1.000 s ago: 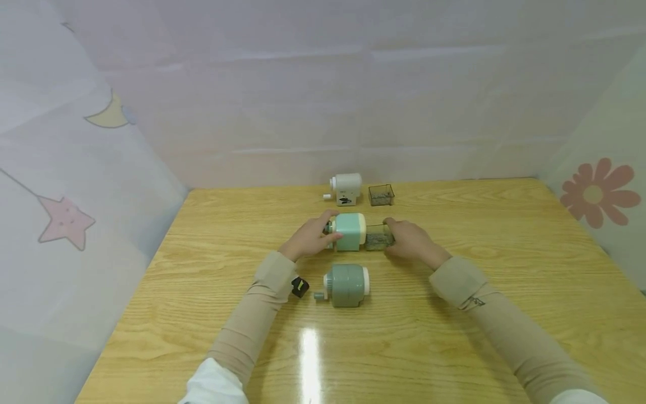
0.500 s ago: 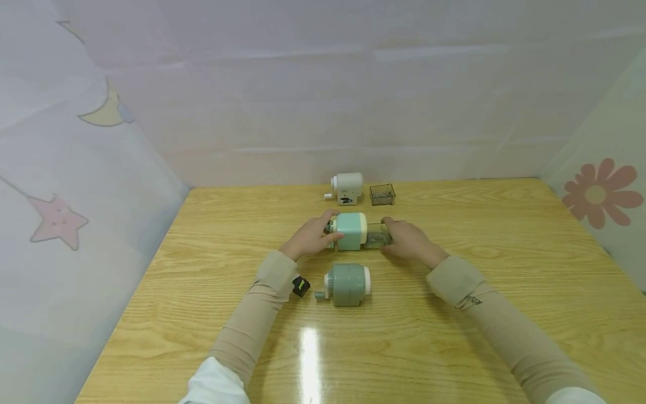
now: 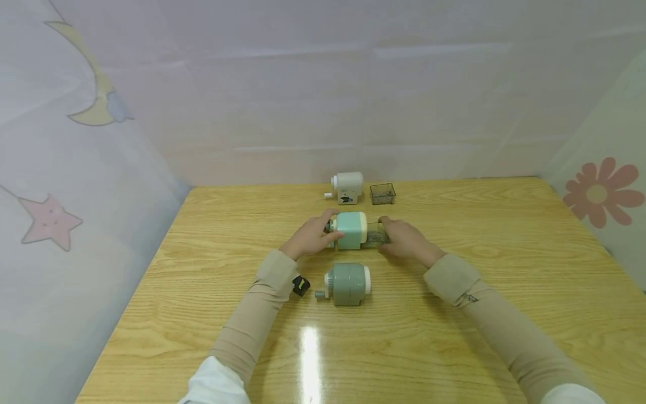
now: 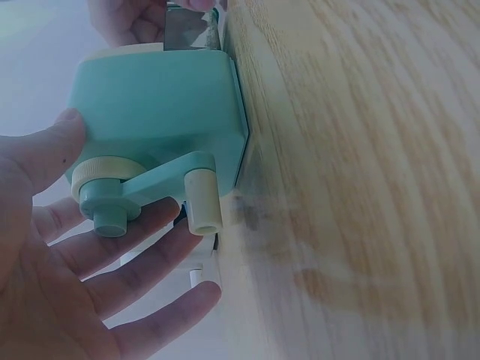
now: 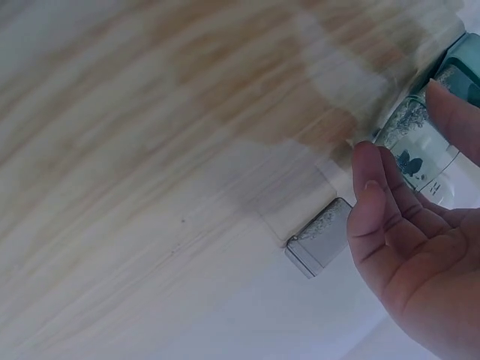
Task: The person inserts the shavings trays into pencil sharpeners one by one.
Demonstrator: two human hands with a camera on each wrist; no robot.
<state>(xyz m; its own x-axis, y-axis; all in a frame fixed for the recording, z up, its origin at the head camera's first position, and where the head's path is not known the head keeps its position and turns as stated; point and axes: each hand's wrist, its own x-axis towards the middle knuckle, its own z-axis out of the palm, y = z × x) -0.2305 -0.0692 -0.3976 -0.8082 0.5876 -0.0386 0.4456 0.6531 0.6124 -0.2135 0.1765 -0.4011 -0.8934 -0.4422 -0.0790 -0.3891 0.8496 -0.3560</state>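
Note:
A mint-green crank pencil sharpener point(image 3: 349, 231) stands mid-table, gripped by my left hand point(image 3: 310, 237) at its crank end, thumb on the near side and fingers on the far side. In the left wrist view its crank handle point(image 4: 202, 201) hangs in front of my spread fingers. My right hand point(image 3: 406, 241) pinches the outer end of a clear shavings drawer point(image 3: 373, 235), which sits partway in the sharpener's opposite end. Dark shavings show through the drawer walls. The right wrist view has my thumb and fingers on either side of that drawer point(image 5: 405, 135).
Behind stands a pale grey pencil sharpener point(image 3: 349, 188), with a separate shavings drawer point(image 3: 382, 194) to its right. Closer to me is a dark green sharpener point(image 3: 349, 285). A small black object with a green mark point(image 3: 301, 286) lies beside my left sleeve.
My right hand has shifted slightly left, and the clear drawer is further into the mint-green sharpener. The left hand keeps its hold in place.

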